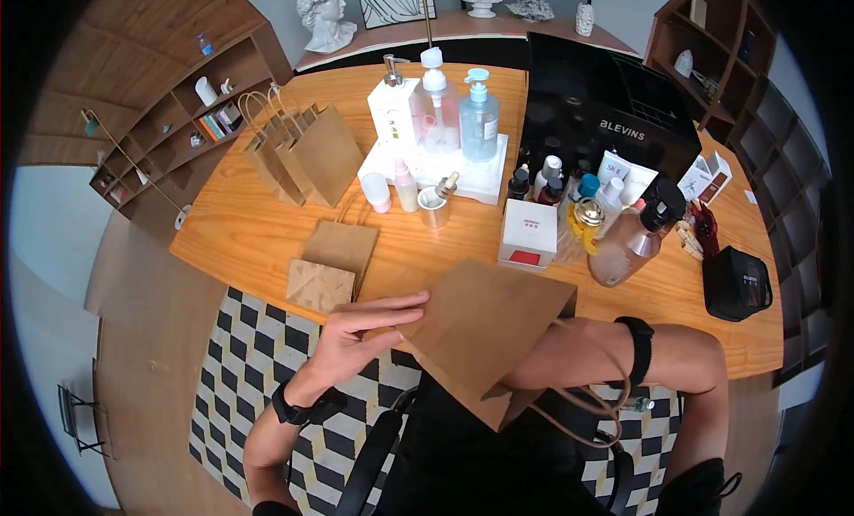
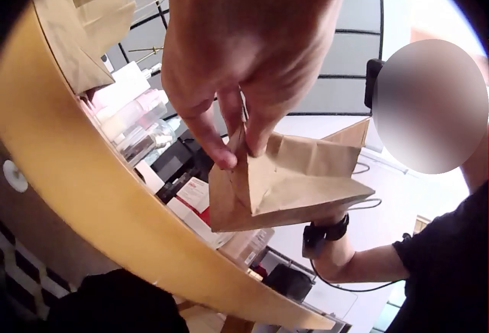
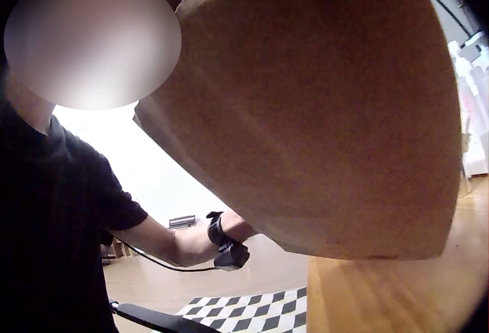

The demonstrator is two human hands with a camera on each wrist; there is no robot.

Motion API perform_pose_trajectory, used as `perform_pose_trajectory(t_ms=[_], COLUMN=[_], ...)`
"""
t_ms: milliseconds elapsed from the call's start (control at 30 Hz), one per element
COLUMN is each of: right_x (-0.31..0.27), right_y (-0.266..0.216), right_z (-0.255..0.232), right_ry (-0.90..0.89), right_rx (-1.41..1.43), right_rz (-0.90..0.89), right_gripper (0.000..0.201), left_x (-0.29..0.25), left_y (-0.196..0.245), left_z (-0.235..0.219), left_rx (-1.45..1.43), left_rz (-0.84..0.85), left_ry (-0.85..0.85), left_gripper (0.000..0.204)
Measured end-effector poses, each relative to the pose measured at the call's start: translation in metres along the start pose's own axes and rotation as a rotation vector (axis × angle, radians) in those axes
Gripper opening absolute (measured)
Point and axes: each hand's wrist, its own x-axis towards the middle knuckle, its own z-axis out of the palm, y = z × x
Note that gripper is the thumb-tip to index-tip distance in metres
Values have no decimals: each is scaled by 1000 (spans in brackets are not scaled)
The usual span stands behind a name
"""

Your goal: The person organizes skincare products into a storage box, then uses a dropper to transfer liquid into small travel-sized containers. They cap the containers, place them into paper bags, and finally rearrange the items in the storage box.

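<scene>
A brown paper bag [image 1: 485, 325] with twisted cord handles is held tilted over the table's front edge. My left hand [image 1: 360, 334] pinches its closed end between thumb and fingers; the left wrist view shows the fingertips [image 2: 223, 157] on a folded edge. From the handle side, my right hand [image 1: 541, 358] reaches into the bag's mouth, its fingers hidden by the paper. The bag's brown side [image 3: 328, 134] fills much of the right wrist view. Near my left hand lies a smaller paper bag [image 1: 342, 247] with its bottom folded.
Paper bags [image 1: 320, 156] stand at the back left. Pump bottles [image 1: 440, 116] sit on a white tray [image 1: 485, 189]. A white box [image 1: 528, 231], an amber pump bottle [image 1: 623, 249] and several cosmetics stand to the right, before a black case [image 1: 614, 98]. A small black bag [image 1: 737, 285] is at far right.
</scene>
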Motion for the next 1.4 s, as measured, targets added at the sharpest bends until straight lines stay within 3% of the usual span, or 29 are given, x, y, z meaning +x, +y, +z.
perform_pose_trajectory(t_ms=[133, 300, 367, 467, 533, 567, 600, 633, 800, 867, 1000, 1033, 1067, 1133, 1167, 1233, 1400], right_x=[0, 5, 13, 2, -12, -13, -10, -8, -8, -6, -6, -6, -6, -6, -5, -3, -4], right_y=[3, 1, -23, -40, -41, -39, -37, -35, 4, 8, 19, 21, 22, 21, 20, 19, 20], right_z=[1, -2, -23, -58, -64, -64, -64, -65, -28, -21, 7, 16, 21, 16, 12, 6, 1], right_ry=[-55, -108, -57, -183, 39, 37, 70, 106, 137, 112, 26, 78, 129, 165, 196, 268, 394], right_rx=[-54, -109, -185, -126, -267, -265, -266, -269, -33, 93, 140, 164, 189, 175, 160, 130, 72], right_rz=[30, 56, 247, 357, 470, 470, 586, 705, 669, 699, 690, 644, 596, 607, 615, 596, 554], right_gripper=[42, 46, 32, 44, 42, 42, 42, 43, 30, 32, 35, 37, 39, 40, 41, 41, 45], left_x=[-2, -4, -10, -22, -28, -30, -31, -29, -27, -26, -26, -28, -29, -27, -25, -20, -28], left_y=[3, -2, -2, -3, -2, -2, -1, 1, 3, 7, 0, -5, -8, -6, -3, 5, -37], left_z=[5, -7, -16, -33, -34, -32, -29, -24, -5, 0, 10, 13, 13, 14, 17, 24, 27], left_rx=[193, 228, 257, 323, 303, 406, 507, 656, 853, 921, 922, 848, 847, 847, 847, 830, 785], left_rz=[83, 75, 30, 21, 7, 18, 32, 119, 269, 398, 391, 337, 338, 322, 318, 135, 243], left_ry=[104, 216, 335, 450, 500, 526, 550, 509, 362, 173, -29, -36, -37, -155, -156, -137, -197], left_gripper=[34, 32, 31, 31, 30, 30, 30, 32, 24, 17, 6, 21, 21, 46, 46, 65, 62])
